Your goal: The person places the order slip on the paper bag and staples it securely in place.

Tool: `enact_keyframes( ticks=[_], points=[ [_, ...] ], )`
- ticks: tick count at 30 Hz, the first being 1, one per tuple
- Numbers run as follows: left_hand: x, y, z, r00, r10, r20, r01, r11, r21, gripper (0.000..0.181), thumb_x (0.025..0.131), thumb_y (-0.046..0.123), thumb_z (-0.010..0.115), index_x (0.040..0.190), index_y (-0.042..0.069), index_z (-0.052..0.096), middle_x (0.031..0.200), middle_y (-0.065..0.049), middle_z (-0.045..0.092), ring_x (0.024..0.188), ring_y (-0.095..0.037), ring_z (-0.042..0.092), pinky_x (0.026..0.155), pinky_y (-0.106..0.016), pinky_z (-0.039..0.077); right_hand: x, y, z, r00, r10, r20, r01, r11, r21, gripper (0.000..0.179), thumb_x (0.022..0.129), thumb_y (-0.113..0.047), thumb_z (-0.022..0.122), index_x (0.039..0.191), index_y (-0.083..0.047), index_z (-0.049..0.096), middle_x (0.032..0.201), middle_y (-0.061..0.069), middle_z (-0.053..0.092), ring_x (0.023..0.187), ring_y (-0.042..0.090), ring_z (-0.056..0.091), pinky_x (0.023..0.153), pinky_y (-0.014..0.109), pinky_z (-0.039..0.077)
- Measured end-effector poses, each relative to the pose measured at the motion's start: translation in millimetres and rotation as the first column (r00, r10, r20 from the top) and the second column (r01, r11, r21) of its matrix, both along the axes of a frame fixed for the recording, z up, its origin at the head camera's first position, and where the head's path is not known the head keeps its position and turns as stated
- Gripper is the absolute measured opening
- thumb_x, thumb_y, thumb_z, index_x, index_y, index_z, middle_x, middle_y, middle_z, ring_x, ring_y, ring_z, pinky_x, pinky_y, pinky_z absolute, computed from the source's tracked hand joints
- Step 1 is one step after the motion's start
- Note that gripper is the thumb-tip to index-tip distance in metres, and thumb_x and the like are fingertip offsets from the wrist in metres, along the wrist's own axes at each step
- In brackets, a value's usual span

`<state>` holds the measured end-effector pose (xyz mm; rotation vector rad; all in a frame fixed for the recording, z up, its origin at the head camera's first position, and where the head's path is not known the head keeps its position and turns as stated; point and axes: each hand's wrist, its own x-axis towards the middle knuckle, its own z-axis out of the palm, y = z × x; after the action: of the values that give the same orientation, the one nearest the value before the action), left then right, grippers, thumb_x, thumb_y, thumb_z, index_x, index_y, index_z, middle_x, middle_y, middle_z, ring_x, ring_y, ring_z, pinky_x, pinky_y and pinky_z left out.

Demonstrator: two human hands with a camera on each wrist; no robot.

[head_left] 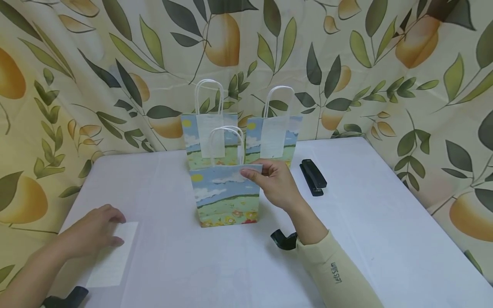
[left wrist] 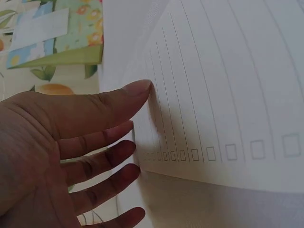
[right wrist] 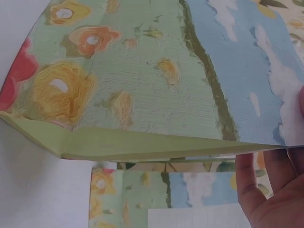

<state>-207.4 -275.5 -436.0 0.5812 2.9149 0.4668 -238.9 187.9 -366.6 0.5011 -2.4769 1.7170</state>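
Observation:
A small paper gift bag (head_left: pixel 227 196) printed with sky, a meadow and flowers stands upright at mid-table, its white handles raised. My right hand (head_left: pixel 279 184) pinches its top right corner, thumb in front and fingers behind. At the table's left my left hand (head_left: pixel 92 231) is over a white sheet of paper (head_left: pixel 119 261). In the left wrist view, lines and small checkbox squares run across this sheet (left wrist: pixel 223 95). The thumb tip touches it, and the other fingers are spread loosely near its edge.
Two matching bags stand behind, one left (head_left: pixel 190 141) and one right (head_left: pixel 252 141), each with a white slip on its front. A black stapler (head_left: pixel 313 176) lies right of them. A leaf-and-fruit patterned cloth (head_left: pixel 292 25) hangs behind the white table (head_left: pixel 366 205).

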Motion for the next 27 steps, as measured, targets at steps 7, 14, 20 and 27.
enact_keyframes(
  ticks=[7,14,20,27],
  points=[
    [-0.4,-2.2,-1.6,1.0,0.008,0.014,-0.008,1.0,0.011,0.046,0.069,0.027,0.095,0.1,0.01,0.066,0.102,-0.001,0.063,0.099,-0.025,0.06,0.086,-0.042,0.049,0.2,-1.1,0.6,1.0,0.01,0.016,-0.01,1.0,-0.015,0.013,0.096,-0.02,0.075,0.103,-0.01,0.081,0.055,0.003,0.046,0.055,0.014,0.032,0.056,0.028,0.027],
    [0.4,-4.8,-1.6,0.992,0.076,0.104,-0.081,0.995,0.052,0.052,0.071,0.03,0.094,0.108,0.013,0.061,0.106,-0.005,0.071,0.096,-0.023,0.063,0.078,-0.036,0.05,-1.1,-2.0,0.3,1.0,0.021,0.01,-0.02,1.0,-0.02,0.014,0.096,-0.019,0.075,0.105,-0.009,0.081,0.058,0.007,0.053,0.057,0.013,0.036,0.058,0.026,0.031],
    [2.9,-10.3,0.7,0.986,0.11,0.124,-0.124,0.986,0.111,0.053,0.078,0.019,0.09,0.123,0.014,0.061,0.113,-0.013,0.068,0.08,-0.013,0.056,0.065,-0.028,0.045,-1.5,-1.6,-0.7,0.999,0.026,0.018,-0.025,0.999,-0.025,0.013,0.097,-0.021,0.074,0.103,-0.011,0.081,0.068,0.012,0.065,0.062,0.012,0.047,0.06,0.026,0.036],
    [4.2,-11.8,14.7,0.998,0.037,0.049,-0.051,0.946,0.319,0.038,0.082,0.013,0.087,0.113,0.013,0.065,0.101,-0.001,0.072,0.076,-0.001,0.059,0.063,-0.022,0.048,-0.3,1.0,-1.4,0.999,0.003,0.041,-0.003,1.0,-0.015,0.014,0.097,-0.024,0.075,0.103,-0.014,0.081,0.075,0.01,0.07,0.067,0.014,0.052,0.061,0.027,0.038]
  ],
)
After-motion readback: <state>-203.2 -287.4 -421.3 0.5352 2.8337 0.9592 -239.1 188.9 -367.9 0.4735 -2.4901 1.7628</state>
